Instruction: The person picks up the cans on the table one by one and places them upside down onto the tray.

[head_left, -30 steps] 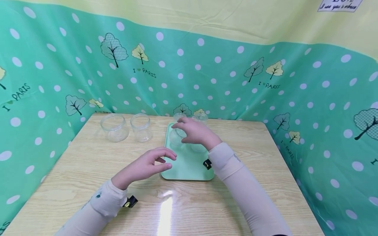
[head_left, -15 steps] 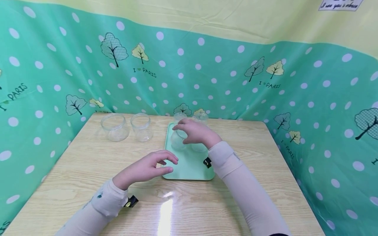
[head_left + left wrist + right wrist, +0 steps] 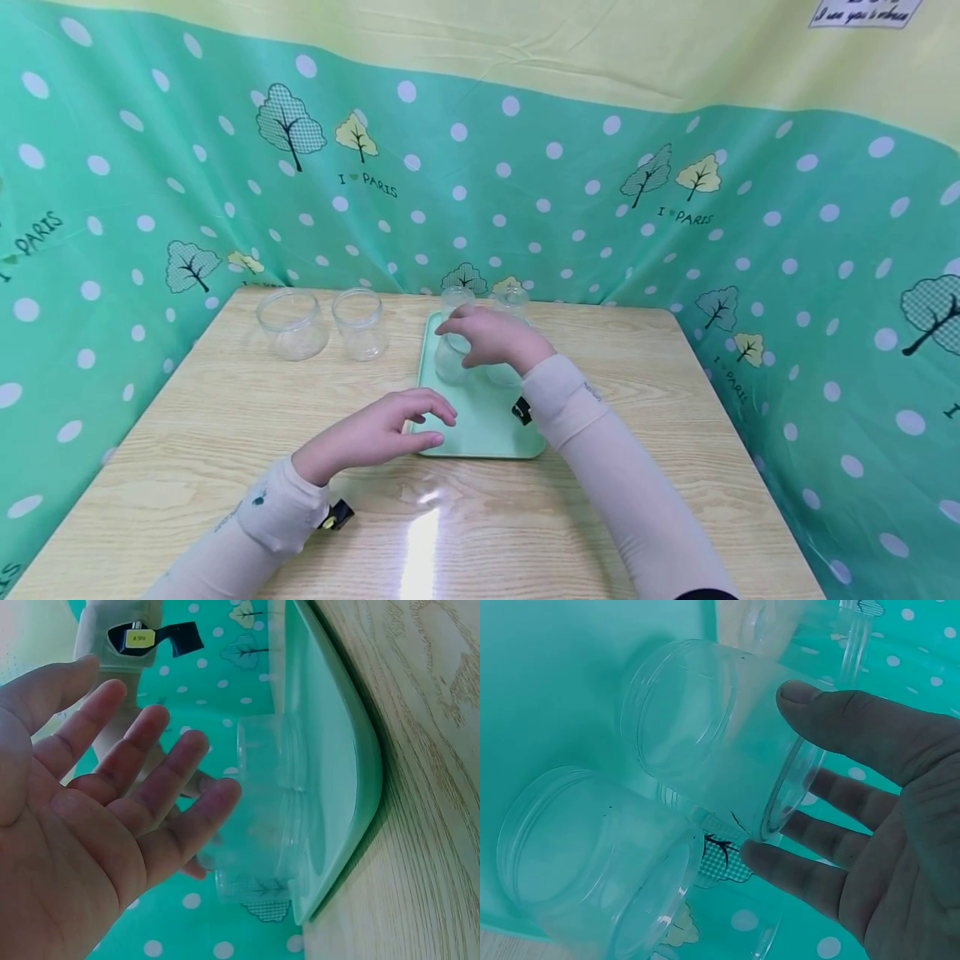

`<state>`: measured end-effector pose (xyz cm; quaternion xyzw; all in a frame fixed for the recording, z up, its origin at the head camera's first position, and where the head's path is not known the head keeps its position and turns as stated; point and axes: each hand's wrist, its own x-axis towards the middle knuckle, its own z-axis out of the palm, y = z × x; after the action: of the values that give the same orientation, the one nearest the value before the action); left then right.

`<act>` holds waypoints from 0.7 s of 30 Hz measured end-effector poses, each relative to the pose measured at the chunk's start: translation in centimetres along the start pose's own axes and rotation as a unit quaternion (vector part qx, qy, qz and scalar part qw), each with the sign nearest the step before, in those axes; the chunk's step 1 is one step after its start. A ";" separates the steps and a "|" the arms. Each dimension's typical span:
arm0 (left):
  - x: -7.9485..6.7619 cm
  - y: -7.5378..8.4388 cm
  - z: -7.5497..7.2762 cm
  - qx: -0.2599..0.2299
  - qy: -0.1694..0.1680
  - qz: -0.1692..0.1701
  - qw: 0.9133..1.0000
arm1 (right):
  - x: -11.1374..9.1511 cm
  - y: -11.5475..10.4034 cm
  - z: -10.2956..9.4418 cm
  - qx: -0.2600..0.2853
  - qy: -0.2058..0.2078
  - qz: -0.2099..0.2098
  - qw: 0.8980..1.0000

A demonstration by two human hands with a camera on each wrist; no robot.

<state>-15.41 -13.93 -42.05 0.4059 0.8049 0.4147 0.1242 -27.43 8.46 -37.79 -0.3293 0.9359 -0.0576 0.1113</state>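
Note:
My right hand [image 3: 498, 337] grips a clear jar [image 3: 450, 365] near its rim from above. In the right wrist view, the thumb lies at one side of that jar [image 3: 697, 735] and the fingers at the other. The jar stands upright on a pale green tray [image 3: 480, 433]. Beside it stands a second clear jar [image 3: 592, 855], partly hidden by the hand in the head view. My left hand [image 3: 382, 427], its fingers loosely bent, hovers at the tray's front left and holds nothing. In the left wrist view its palm [image 3: 60, 862] faces the camera.
On the wooden table [image 3: 210, 467], a wide clear jar [image 3: 292, 325] and a narrower jar [image 3: 362, 327] stand left of the tray. Two more clear vessels, one at the left [image 3: 457, 298] and one at the right [image 3: 512, 297], show behind my right hand. A dotted cloth [image 3: 480, 192] surrounds the table.
The jar under my right hand looked blurred a second ago and now sits distinctly on the tray. My left hand has shifted slightly right and nearer the front. The right wrist moved slightly left.

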 end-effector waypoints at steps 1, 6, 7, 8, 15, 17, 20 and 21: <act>0.0 0.0 0.0 -0.001 0.000 0.000 1.000 | 0.1 -0.1 0.0 0.001 -0.002 0.000 1.000; -0.1 0.1 0.0 -0.002 -0.002 0.000 1.000 | 0.4 -0.3 -0.2 0.002 -0.009 0.002 1.000; 0.0 0.1 0.0 0.000 -0.002 0.000 1.000 | 0.4 -0.4 -0.3 0.002 -0.011 0.002 1.000; 0.0 0.1 0.0 0.001 -0.003 0.000 1.000 | 0.5 -0.4 -0.3 0.002 -0.013 0.003 1.000; -0.1 0.1 0.0 0.008 -0.005 0.005 1.000 | 0.9 -0.6 -0.6 0.007 -0.028 0.011 1.000; -0.1 0.1 0.0 0.009 -0.005 0.006 1.000 | 1.0 -0.6 -0.6 0.006 -0.034 0.013 0.999; -0.1 0.1 0.0 0.009 -0.004 0.008 1.000 | 1.1 -0.6 -0.6 0.005 -0.042 0.015 0.999; -0.1 0.1 0.1 0.011 -0.005 0.011 1.000 | 1.2 -0.6 -0.6 0.003 -0.043 0.016 0.999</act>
<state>-15.26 -13.90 -42.01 0.4179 0.8043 0.4053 0.1191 -28.10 7.30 -37.29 -0.3165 0.9350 -0.0447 0.1534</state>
